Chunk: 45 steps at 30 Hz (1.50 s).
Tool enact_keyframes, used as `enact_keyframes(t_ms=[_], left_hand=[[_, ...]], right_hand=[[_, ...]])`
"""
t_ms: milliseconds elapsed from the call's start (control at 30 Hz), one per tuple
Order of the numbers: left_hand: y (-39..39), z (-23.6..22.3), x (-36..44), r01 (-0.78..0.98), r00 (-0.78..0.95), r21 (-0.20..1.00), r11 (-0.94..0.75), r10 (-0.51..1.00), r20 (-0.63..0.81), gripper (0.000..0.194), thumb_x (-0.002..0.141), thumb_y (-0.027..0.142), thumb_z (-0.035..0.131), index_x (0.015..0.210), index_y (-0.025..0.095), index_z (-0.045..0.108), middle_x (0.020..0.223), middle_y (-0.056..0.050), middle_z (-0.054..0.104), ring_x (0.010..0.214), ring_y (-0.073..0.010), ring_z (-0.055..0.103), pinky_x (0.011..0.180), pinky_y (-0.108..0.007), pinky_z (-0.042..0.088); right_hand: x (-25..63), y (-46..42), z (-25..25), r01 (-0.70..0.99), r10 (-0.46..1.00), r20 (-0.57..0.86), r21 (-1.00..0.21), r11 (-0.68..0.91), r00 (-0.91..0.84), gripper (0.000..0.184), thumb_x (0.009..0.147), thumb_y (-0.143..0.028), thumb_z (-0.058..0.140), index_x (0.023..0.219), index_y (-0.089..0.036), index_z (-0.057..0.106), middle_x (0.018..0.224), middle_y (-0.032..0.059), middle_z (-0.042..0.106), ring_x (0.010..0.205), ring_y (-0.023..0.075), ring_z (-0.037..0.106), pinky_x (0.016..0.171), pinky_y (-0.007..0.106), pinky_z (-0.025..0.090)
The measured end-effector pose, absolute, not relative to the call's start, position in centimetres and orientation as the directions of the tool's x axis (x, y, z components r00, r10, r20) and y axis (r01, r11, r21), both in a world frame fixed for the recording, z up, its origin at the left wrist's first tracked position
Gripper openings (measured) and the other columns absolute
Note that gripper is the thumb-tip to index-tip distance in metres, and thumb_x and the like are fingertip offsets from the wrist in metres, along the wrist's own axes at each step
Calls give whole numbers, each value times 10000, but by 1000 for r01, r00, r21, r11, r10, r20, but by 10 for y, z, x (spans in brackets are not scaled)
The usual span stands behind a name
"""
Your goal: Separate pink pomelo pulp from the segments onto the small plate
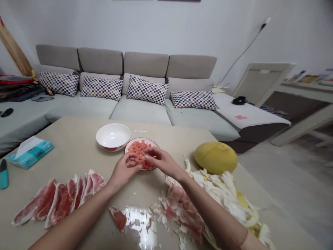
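Observation:
My left hand [127, 168] hovers at the near left rim of a small dark-rimmed plate [126, 149], its fingers loosely bent and apart. Over the right part of the plate is my right hand [161, 160], fingers curved with a gap to the thumb. No piece shows clearly in either hand. Broken bits of pink pomelo flesh [135, 147] cover the plate. Below the left forearm lies a row of pomelo segments [63, 196] in their skins. A lone chunk of pomelo [119, 219] sits near the front. Peeled membranes [179, 205] are heaped under the right forearm.
A white bowl [113, 136] stands left of the plate. A whole yellow pomelo [215, 157] and white rind scraps [221, 189] lie at the right. On the left are a tissue pack [31, 152] and a teal-handled knife [3, 175]. A sofa [142, 111] stands behind the table [78, 130].

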<state>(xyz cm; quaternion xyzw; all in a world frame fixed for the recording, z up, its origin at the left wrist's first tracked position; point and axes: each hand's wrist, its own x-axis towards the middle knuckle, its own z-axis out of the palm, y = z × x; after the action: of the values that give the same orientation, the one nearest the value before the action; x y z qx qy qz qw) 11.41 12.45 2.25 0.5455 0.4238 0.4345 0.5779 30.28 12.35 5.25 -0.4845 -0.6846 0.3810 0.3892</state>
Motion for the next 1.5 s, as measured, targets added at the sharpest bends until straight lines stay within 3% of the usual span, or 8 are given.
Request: enact_keyframes(t_ms=[233,433,567,733,1100,1233,1400,1500], left_hand=[[108,26,129,139,296,950,-281,927,232,468,769,234,682,1206,250,515,1208,-74,571,1036,-213,603,874,-318,513],[104,26,132,205,329,860,-467,860,389,457,804,165,612,1242,254,514,1226,-88,568,1097,-234,577,889,-364,525],[110,26,136,120,281,928,-352,909,309,408,769,178,653,1161,232,559,1144,-81,603,982,-216,624,827,-354,552],[119,28,137,-64,262,989,-135,954,147,407,692,178,733,1067,200,576,907,-32,640,877,-180,624,775,-306,539],[131,27,128,-242,228,968,64,974,-7,403,641,194,807,985,168,598,940,-35,643,904,-148,636,851,-264,491],[132,24,125,-320,224,936,148,971,-77,409,642,238,822,984,166,611,944,-33,632,866,-139,644,804,-251,514],[132,21,122,-389,235,891,232,961,-148,402,624,241,842,952,165,621,927,-33,631,851,-136,652,785,-245,533],[132,20,121,-406,245,878,253,956,-162,394,621,228,847,944,165,630,913,-28,636,839,-127,651,787,-237,534]], right_hand=[[315,92,55,426,868,367,-763,486,-334,262,809,-359,702,1036,-230,673,1066,87,665,963,224,612,829,374,501],[317,86,55,442,819,469,-690,573,-330,233,837,-299,675,1063,-243,669,1063,88,667,996,225,617,874,385,502],[314,91,51,413,839,476,-731,543,-263,175,842,-297,660,1004,-243,698,998,74,686,916,208,644,795,343,529],[313,100,47,281,939,312,-897,341,-146,117,789,-317,704,844,-225,751,890,53,712,837,200,650,772,318,511],[316,131,22,55,999,37,-998,39,-39,428,729,-544,701,911,-158,728,785,50,730,698,170,661,694,308,539],[317,146,19,69,999,36,-997,36,0,428,716,-550,693,920,-175,721,896,57,735,783,185,675,742,331,554],[321,154,26,210,998,69,-975,67,4,337,651,-393,775,907,-177,743,988,87,734,874,232,669,817,381,528],[315,144,36,287,994,109,-952,111,-24,271,718,-371,726,925,-197,749,1038,86,725,917,238,659,859,386,503]])
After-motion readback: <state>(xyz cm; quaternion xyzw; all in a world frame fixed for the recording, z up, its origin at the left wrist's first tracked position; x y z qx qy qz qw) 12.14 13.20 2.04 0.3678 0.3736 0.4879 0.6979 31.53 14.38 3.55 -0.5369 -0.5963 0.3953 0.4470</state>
